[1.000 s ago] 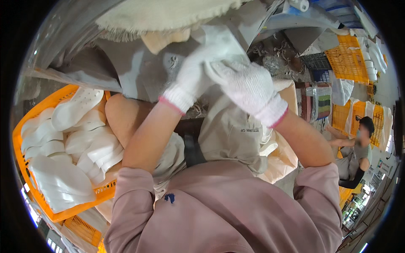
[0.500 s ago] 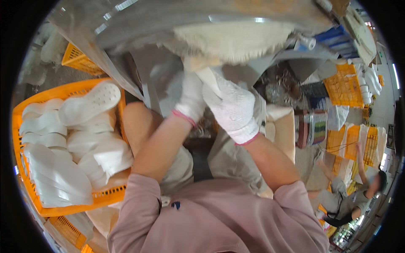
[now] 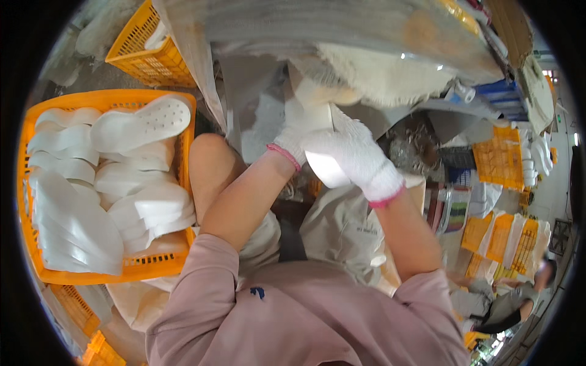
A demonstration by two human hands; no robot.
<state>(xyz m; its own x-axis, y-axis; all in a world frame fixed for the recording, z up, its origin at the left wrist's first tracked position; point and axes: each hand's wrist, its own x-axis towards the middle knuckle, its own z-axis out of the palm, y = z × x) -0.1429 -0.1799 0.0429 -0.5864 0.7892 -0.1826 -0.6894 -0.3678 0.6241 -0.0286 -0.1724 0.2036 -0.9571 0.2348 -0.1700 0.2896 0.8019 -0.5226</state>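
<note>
Both my hands wear white knit gloves with pink cuffs. My right hand (image 3: 357,152) is closed around a white shoe sole (image 3: 328,169), whose smooth, rounded end shows below the fingers. My left hand (image 3: 297,125) grips the same sole from the left side; its fingers are partly blurred. The far end of the sole is up by the frayed lower edge of a cream cloth buffing wheel (image 3: 381,76). Whether they touch cannot be made out. Left of my knee, an orange crate (image 3: 190,131) holds several white shoe soles (image 3: 79,226), stacked and overlapping; a perforated one (image 3: 146,125) lies on top.
A grey machine hood (image 3: 268,30) overhangs the wheel. Another orange crate (image 3: 149,58) stands at the far left. On the right are a stool-like striped bundle (image 3: 453,207), an orange crate (image 3: 497,158) and stacked orange crates (image 3: 506,241). A person (image 3: 519,299) is farther right.
The view has shifted, so the wheel appears farther right. My hands have turned the sole, and its broad rounded end now shows below my right hand. The person at right has lowered a raised arm.
</note>
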